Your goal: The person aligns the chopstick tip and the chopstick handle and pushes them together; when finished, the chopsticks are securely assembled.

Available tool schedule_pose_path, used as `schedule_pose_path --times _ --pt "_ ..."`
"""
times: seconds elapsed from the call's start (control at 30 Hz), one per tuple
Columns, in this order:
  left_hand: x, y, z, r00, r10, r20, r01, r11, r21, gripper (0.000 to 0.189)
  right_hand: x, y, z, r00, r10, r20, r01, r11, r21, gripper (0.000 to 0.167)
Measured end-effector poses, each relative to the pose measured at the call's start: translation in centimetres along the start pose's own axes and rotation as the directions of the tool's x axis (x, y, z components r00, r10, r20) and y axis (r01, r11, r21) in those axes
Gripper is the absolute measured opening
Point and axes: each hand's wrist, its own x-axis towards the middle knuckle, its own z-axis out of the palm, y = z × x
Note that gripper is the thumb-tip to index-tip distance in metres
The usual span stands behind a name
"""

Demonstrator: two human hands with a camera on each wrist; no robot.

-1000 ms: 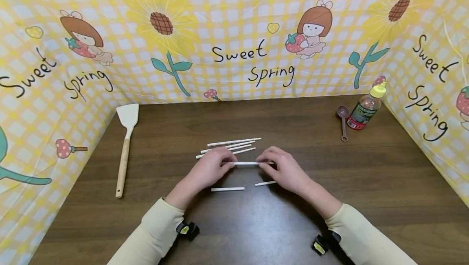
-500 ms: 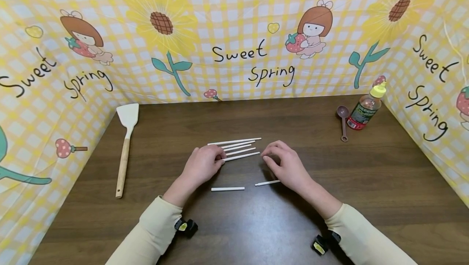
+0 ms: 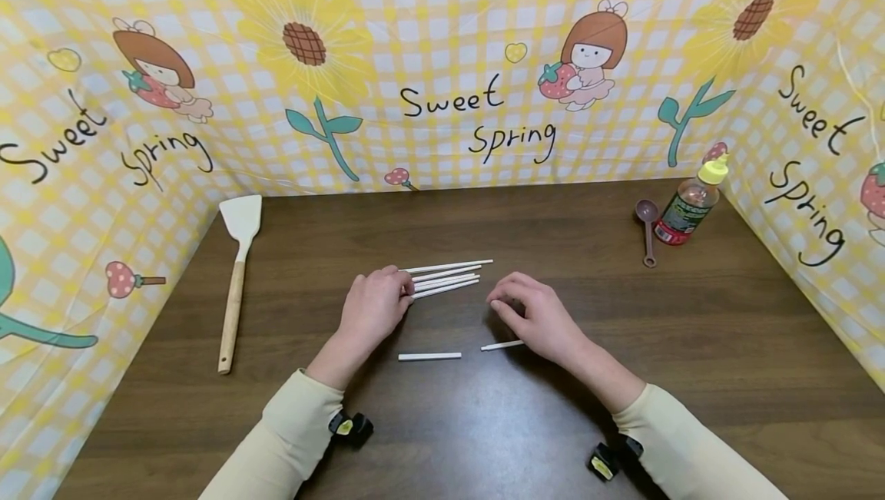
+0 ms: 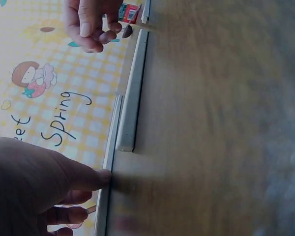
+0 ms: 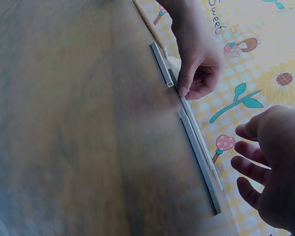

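Several long white sticks [image 3: 449,286] lie in a loose row across the middle of the brown table. My left hand [image 3: 373,304] pinches the nearest one by its left end; its thumb and curled fingers hide the left ends of the row. To the right of the row my right hand [image 3: 535,316] hovers with loosely bent fingers, holding nothing, as the right wrist view also shows. Closer to me lies a short white stick [image 3: 429,357]. Another white stick [image 3: 499,346], with a narrower tip, lies partly hidden beneath my right hand.
A white spatula [image 3: 238,269] with a wooden handle lies at the left. Toward the back right are a brown measuring spoon [image 3: 648,231] and a bottle [image 3: 687,208] with a yellow cap. A yellow checked cloth [image 3: 442,47] walls the table's back and sides.
The stick in my left hand has gone from between both hands back and left to the row, now bunched closer. My right hand has let go of it and stays nearby.
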Motion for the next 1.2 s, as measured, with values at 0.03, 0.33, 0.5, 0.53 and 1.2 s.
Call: schedule_pose_path --times 0.03,0.33,0.5,0.53,1.2 --pt "0.0 0.0 -0.1 1.000 0.001 0.010 -0.001 1.000 -0.014 0.014 0.0 0.0 0.0 1.000 -0.004 0.004 0.004 1.000 -0.001 0.004" --pt "0.3 0.8 -0.4 0.974 0.147 0.173 -0.098 0.959 -0.266 0.019 0.0 0.0 0.0 0.998 -0.044 0.049 0.044 0.999 -0.006 0.004" --pt "0.4 1.0 -0.2 0.927 0.289 0.240 -0.174 0.896 -0.409 0.014 0.2 0.3 -0.4 0.989 -0.055 0.138 0.057 0.998 -0.010 0.004" --pt "0.4 1.0 -0.1 0.915 0.313 0.255 -0.180 0.882 -0.436 0.013 0.2 0.4 -0.4 0.985 -0.055 0.161 0.058 0.998 -0.013 0.004" --pt "-0.1 1.1 -0.2 0.807 0.442 0.393 -0.201 0.830 -0.520 0.027 0.1 0.9 -1.0 0.915 0.020 0.404 -0.021 1.000 -0.003 0.020"
